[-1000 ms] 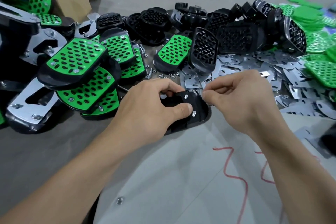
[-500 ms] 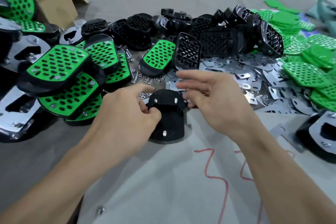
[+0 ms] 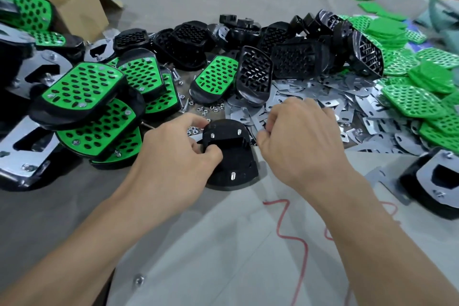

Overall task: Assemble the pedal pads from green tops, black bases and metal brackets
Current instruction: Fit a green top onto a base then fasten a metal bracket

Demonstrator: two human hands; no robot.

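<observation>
Two hands meet at one black base (image 3: 231, 156). The fingers (image 3: 211, 154) of our left hand (image 3: 178, 156) curl round its left edge and hold it face-down on the bench (image 3: 223, 243). Our right hand (image 3: 298, 141), just right of the base, has its fingers bent into the edge of the metal brackets (image 3: 310, 97); whether they pinch one we cannot tell. We judge the step to be seating a bracket, so we should keep the base flat and lower the thin stamped plate squarely over the three shiny screw ends (image 3: 233, 175) before reaching for the small nuts (image 3: 208, 109) just beyond the base. The base is matt, rounded moulded plastic; the brackets look bright and slippery. Perforated green tops (image 3: 412, 99) lie heaped well right of it, finished pads (image 3: 82, 89) to its left.
</observation>
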